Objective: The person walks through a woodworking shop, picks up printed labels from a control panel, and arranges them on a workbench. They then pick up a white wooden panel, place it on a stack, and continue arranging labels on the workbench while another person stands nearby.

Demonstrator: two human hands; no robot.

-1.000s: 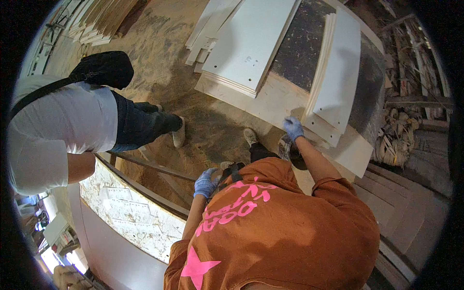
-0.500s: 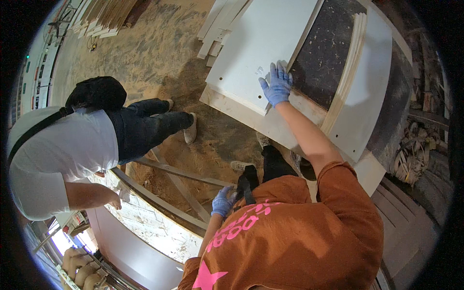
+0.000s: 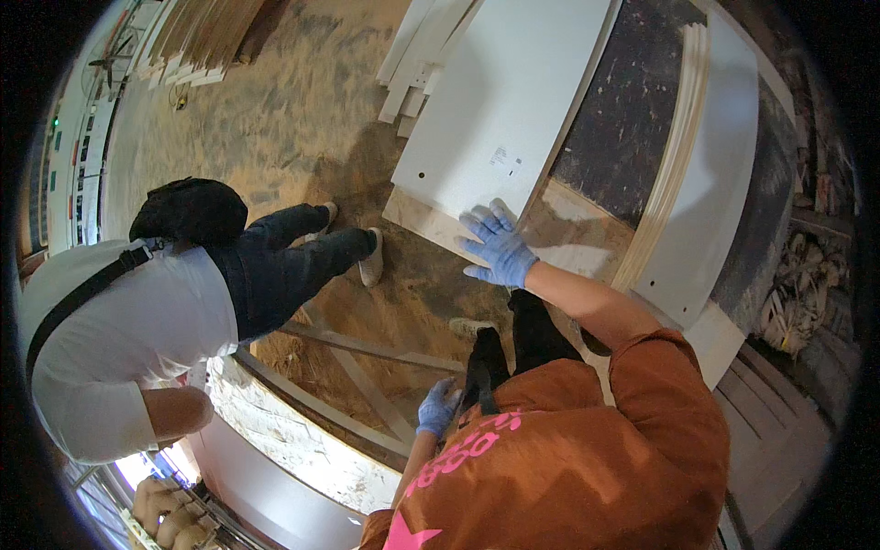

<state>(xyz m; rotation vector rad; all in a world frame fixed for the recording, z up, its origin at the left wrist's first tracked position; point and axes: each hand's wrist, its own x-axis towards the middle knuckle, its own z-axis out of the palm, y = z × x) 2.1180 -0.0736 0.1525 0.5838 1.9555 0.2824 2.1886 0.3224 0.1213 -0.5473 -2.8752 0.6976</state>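
Right hand (image 3: 500, 251) at panel (image 3: 495, 110), contact unclear

The large white rectangular panel (image 3: 504, 96) looked smooth and faintly satiny, the long white panel stack (image 3: 718, 174) showed bare wood-like edges (image 3: 674, 156), the speckled black board (image 3: 632, 119) looked scuffed and rough, and the blue fabric-gloved hands (image 3: 503, 252) and the brown cloth shirt (image 3: 596, 449) with pink lettering (image 3: 452, 469) were matt.

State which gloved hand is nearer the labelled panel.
Right: the right hand is at the near edge of the panel; the left hand is farther back, beside the black trousers.
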